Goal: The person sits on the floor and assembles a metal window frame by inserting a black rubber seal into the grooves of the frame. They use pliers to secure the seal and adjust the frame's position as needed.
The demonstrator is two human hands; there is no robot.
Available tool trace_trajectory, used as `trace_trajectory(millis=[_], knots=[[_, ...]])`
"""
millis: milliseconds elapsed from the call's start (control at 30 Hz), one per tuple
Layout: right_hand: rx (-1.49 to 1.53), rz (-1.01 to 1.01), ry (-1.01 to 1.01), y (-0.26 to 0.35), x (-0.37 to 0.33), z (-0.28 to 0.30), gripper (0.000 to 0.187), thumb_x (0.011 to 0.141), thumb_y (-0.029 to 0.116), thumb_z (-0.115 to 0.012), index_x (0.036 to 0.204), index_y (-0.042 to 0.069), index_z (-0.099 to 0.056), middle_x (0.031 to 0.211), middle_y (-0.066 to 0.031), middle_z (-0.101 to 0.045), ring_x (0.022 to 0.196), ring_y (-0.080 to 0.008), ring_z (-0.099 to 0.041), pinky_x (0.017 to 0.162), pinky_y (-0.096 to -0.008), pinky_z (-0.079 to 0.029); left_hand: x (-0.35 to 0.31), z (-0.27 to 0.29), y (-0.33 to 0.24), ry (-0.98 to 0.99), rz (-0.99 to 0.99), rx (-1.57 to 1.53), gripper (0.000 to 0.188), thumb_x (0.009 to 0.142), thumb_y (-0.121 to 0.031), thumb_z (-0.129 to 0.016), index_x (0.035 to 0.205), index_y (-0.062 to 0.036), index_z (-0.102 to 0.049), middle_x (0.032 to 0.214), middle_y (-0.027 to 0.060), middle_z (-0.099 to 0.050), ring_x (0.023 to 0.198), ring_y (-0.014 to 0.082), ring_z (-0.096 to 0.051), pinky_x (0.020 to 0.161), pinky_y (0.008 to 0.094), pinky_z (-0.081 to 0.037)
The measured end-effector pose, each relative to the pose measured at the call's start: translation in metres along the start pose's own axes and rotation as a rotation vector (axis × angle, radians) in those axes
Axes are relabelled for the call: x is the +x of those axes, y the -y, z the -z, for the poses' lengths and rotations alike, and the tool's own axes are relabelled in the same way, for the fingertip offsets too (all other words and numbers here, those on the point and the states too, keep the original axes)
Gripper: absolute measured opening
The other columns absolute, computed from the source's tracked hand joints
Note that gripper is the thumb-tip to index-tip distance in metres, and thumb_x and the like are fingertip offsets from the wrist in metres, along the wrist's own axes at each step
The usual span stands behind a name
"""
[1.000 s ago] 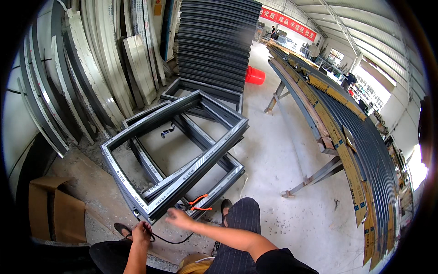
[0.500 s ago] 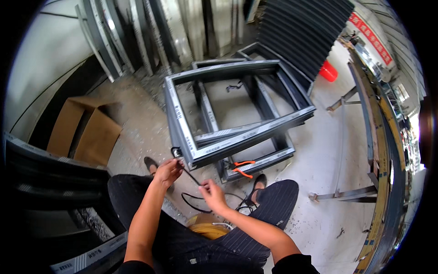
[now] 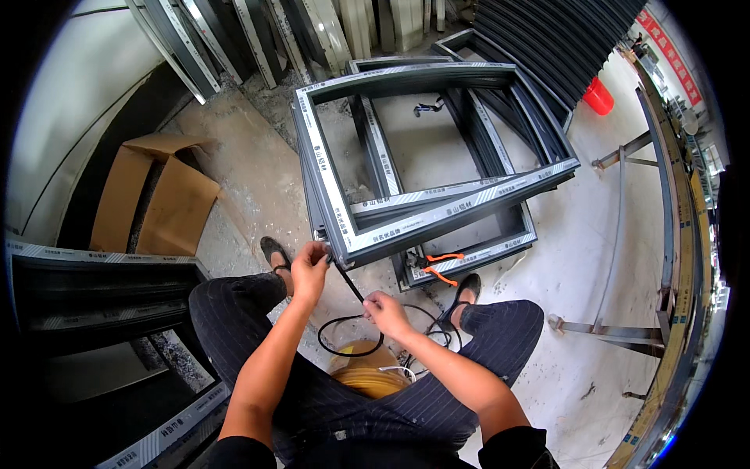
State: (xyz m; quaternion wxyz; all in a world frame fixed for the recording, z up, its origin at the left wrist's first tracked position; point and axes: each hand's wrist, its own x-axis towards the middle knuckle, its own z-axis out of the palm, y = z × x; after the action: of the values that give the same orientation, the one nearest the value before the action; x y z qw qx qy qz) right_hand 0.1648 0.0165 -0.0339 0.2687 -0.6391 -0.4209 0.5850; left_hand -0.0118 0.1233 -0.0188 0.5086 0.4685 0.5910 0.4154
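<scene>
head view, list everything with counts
cord: one, black, front centre
window frames: several, dark grey, centre, lower left
tool: one, orange handles, at lower frame
cardboard box: one, brown, left
roll: one, yellow, bottom centre
ribbed stack: one, dark, upper right
bucket: one, red, upper right
profiles: several, grey and white, top left
table: one, grey legs, right
banner: one, red, top right
trouser legs and shoes: two each, dark, lower centre
left hand: one, bare, near frame corner
right hand: one, bare, on cord
</scene>
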Motion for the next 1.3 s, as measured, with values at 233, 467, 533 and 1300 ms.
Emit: trace_trajectory(millis=[233, 467, 533, 1300], knots=[[-0.146, -0.047, 0.062, 0.005, 0.005, -0.002, 0.021, 0.088, 0.022, -0.055, 0.091, 0.002, -0.061, 0.073, -0.0096, -0.065, 0.068, -0.0227, -0.062, 0.064, -0.0349, -0.047, 0.029, 0.002, 0.052, 0.094, 0.181, 0.053, 0.019, 0.079, 0.002, -0.064, 0.094, 0.0001, -0.054, 0.075, 0.0035, -0.059, 0.066, 0.0117, -0.056, 0.059, 0.0256, -0.046], [-0.197, -0.041, 0.090, 0.001, 0.000, -0.002, 0.022, 0.088, 0.024, -0.053, 0.089, 0.003, -0.061, 0.074, -0.0090, -0.065, 0.071, -0.0257, -0.062, 0.067, -0.0365, -0.046, 0.027, -0.007, 0.059, 0.081, 0.061, 0.275, 0.027, 0.075, -0.003, -0.068, 0.098, -0.0011, -0.054, 0.076, 0.0089, -0.062, 0.068, 0.0174, -0.059, 0.065, 0.0313, -0.047], [-0.190, -0.043, 0.085, 0.001, -0.001, 0.000, 0.023, 0.088, 0.024, -0.053, 0.089, 0.003, -0.061, 0.074, -0.0091, -0.065, 0.071, -0.0259, -0.062, 0.067, -0.0367, -0.047, 0.028, -0.011, 0.054, 0.082, 0.046, 0.322, 0.028, 0.074, -0.004, -0.069, 0.097, -0.0020, -0.054, 0.075, 0.0095, -0.061, 0.068, 0.0190, -0.059, 0.065, 0.0323, -0.047], [-0.219, -0.058, -0.004, 0.007, -0.012, 0.002, 0.021, 0.088, 0.025, -0.054, 0.090, 0.004, -0.061, 0.073, -0.0094, -0.065, 0.071, -0.0267, -0.063, 0.065, -0.0374, -0.047, 0.023, -0.011, 0.048, 0.049, 0.387, 0.036, 0.019, 0.078, -0.003, -0.068, 0.091, -0.0037, -0.054, 0.076, 0.0014, -0.058, 0.067, 0.0111, -0.055, 0.055, 0.0246, -0.046]])
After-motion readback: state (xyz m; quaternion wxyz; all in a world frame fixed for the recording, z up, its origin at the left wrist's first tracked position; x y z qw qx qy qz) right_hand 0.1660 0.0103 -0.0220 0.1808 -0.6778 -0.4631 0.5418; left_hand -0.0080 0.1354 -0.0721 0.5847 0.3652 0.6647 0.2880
